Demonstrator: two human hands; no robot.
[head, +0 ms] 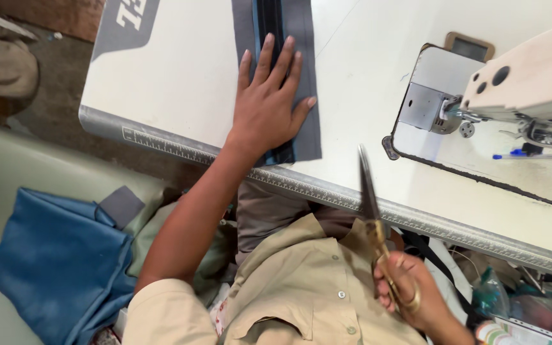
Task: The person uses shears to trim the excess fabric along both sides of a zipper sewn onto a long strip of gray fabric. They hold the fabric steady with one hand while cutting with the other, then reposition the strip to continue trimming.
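Left hand (268, 105) flattens grey fabric strip (301, 76) at table edge (327, 191).

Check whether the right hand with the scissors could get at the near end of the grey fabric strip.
Probably yes: the right hand holds the scissors beside the strip, nothing between; the left hand pins it.
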